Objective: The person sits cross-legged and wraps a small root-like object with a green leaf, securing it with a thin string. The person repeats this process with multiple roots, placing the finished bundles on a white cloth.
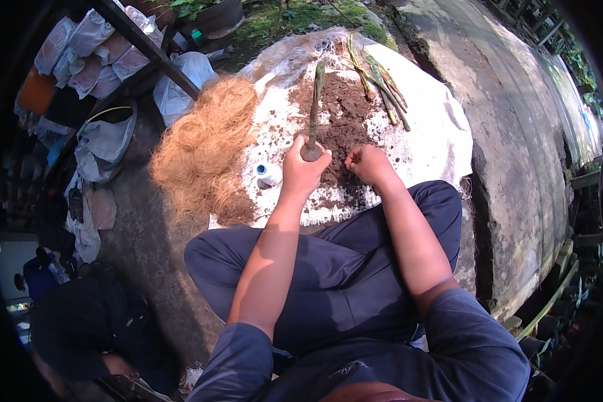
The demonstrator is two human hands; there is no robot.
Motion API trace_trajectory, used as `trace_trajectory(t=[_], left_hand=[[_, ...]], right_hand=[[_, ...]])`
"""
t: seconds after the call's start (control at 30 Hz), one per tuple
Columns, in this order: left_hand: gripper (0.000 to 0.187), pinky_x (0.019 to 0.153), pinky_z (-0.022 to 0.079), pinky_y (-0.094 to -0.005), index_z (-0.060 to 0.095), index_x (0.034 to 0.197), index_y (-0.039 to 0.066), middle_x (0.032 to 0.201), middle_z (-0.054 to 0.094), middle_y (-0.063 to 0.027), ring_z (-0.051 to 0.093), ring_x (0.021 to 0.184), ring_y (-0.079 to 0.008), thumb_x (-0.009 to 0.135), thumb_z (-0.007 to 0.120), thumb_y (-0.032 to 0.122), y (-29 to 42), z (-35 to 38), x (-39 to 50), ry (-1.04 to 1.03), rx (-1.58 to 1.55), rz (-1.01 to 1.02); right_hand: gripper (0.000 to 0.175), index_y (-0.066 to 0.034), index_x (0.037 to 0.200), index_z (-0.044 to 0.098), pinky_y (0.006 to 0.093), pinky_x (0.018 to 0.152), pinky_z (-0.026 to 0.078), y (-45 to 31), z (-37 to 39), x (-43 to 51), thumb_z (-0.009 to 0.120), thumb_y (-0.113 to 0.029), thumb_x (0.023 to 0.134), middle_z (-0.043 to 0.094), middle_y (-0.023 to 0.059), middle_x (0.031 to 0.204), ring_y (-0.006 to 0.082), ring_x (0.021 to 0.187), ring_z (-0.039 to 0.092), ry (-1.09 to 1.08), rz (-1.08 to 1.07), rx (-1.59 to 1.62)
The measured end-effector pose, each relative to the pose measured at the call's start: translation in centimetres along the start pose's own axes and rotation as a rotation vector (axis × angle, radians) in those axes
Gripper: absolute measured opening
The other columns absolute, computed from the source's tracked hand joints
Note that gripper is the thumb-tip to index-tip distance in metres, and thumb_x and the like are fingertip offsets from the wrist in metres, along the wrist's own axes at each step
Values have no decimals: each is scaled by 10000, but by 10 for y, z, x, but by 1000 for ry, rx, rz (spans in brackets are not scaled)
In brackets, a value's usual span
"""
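My left hand [305,170] grips a dark clump of soil [310,153] around the base of a long green leaf cutting [316,103], which looks like snake plant and stands upright. To its right, my right hand [369,163] rests at the edge of loose brown soil [342,113] with curled fingers; whether any soil is pinched in them is hidden. The soil is spread over a white woven sack [432,130]. A white spool of thread [269,174] lies just left of my left hand. Several more leaf cuttings [384,85] lie at the sack's far side.
A heap of tan coconut fibre [206,145] covers the sack's left side. Beyond it are a basin [108,143] and stacked plastic-wrapped bundles [98,50]. A concrete slab [512,151] runs along the right past a gap. Another person [100,326] bends over at the lower left.
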State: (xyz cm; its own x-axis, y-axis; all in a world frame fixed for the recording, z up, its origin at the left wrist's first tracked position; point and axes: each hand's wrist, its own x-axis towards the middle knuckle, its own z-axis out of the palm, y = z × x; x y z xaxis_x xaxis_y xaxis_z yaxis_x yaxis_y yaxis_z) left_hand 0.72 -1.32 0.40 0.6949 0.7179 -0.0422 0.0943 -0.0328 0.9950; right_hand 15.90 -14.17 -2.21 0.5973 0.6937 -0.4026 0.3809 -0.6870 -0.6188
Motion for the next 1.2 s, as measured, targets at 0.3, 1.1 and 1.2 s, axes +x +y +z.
trace_trajectory(t=[0.3, 1.1, 1.2], left_hand=[[256, 500, 383, -219, 567, 1013, 103, 751, 578, 45, 503, 577, -34, 887, 787, 65, 0, 0, 4, 13, -465, -219], [364, 602, 495, -289, 548, 1251, -36, 1024, 614, -97, 603, 705, -150, 910, 675, -25, 10, 2, 5, -117, -690, -227], [393, 645, 477, -358, 501, 1276, 6, 1061, 591, -126, 577, 726, -207, 887, 555, 18, 1, -7, 6, -155, -750, -247]], right_hand=[[160, -141, 883, 775, 439, 858, 576, 11, 33, 7, 698, -37, 790, 758, 145, 947, 340, 957, 726, 87, -35, -338], [199, 31, 1205, 603, 252, 765, 573, -32, -16, -16, 634, -21, 1015, 677, 80, 973, 124, 854, 673, 30, -238, 1215], [174, 24, 1191, 602, 242, 708, 523, -27, -11, -11, 622, -36, 1029, 655, 52, 935, 100, 807, 628, 61, -300, 1210]])
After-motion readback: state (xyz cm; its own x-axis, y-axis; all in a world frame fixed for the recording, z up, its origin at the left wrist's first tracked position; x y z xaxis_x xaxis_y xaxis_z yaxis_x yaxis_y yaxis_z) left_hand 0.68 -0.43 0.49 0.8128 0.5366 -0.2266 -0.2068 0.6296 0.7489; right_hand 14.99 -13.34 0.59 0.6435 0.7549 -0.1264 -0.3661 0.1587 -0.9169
